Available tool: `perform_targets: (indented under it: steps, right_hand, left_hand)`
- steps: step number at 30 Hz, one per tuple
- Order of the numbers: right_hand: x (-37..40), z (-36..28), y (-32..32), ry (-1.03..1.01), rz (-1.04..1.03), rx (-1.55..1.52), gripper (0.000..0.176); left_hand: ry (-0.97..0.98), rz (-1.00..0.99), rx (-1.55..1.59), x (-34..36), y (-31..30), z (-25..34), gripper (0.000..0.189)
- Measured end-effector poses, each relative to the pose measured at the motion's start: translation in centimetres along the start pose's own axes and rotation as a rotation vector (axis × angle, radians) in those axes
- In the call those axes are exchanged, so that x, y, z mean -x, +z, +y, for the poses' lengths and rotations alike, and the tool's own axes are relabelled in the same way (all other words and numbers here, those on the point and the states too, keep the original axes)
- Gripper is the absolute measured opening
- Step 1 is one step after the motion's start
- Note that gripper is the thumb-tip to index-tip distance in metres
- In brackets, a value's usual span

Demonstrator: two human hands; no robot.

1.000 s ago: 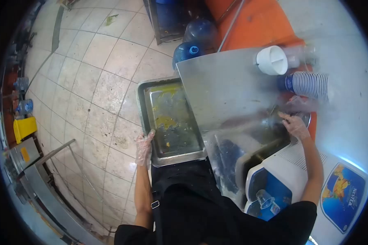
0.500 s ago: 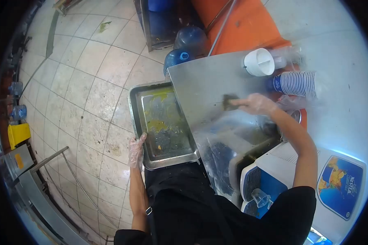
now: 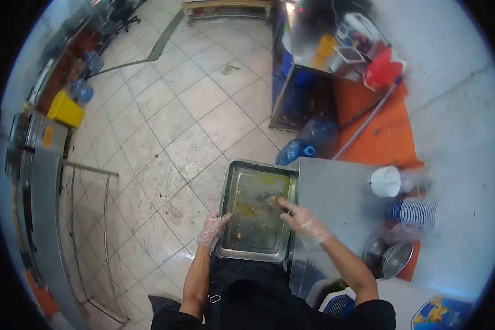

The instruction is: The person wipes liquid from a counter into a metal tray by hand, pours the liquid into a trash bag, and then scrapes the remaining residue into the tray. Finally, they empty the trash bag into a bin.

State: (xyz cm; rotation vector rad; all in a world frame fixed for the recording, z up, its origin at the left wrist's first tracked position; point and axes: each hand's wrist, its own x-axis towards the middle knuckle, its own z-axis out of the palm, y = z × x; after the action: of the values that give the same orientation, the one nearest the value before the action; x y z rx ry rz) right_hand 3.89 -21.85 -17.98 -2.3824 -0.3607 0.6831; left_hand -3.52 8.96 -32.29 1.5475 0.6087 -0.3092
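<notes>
A deep rectangular metal tray [image 3: 253, 257] is held in front of my body, its bottom smeared with yellow-green liquid and small bits. My left hand [image 3: 213, 228], in a clear plastic glove, grips the tray's left rim, thumb on top. My right hand [image 3: 305, 221], also gloved, reaches over the right rim. Its fingers close on a small, dark, brush-like thing [image 3: 271, 199] at the tray's bottom; blur hides its exact kind. The tray's right side is close against a steel table.
On the steel table [image 3: 335, 192] at right stand a white round container [image 3: 385, 181], stacked paper cups [image 3: 416, 212] and metal bowls [image 3: 397, 259]. Blue water bottles [image 3: 296, 152] stand beyond the tray. A metal rail frame [image 3: 91, 168] stands on the tiled floor at left.
My right hand has moved from over the steel table into the tray, carrying the brush-like thing. My left hand still holds the rim. The view has turned and shows more of the room ahead.
</notes>
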Motion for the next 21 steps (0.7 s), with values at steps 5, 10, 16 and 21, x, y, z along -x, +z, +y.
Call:
perform_targets:
  steps: [5,10,16,21]
  right_hand:
    - [-1.5,-0.7,3.4,-0.016,-0.392,0.341,0.056]
    - [-4.9,-4.7,5.8,-0.005,-0.148,0.345,0.062]
    - [-9.7,-11.8,5.8,-0.053,-0.418,0.592,0.075]
    - [-12.6,-18.0,6.3,-0.188,-0.497,0.721,0.086]
  left_hand:
    - [0.096,0.113,0.187,0.2,-2.2,-0.8,0.039]
    - [0.027,0.179,0.408,-1.2,-6.4,-1.1,0.039]
    - [0.035,0.298,0.528,0.1,-11.9,1.1,0.04]
    - [0.092,0.437,0.571,0.9,-16.2,3.1,0.04]
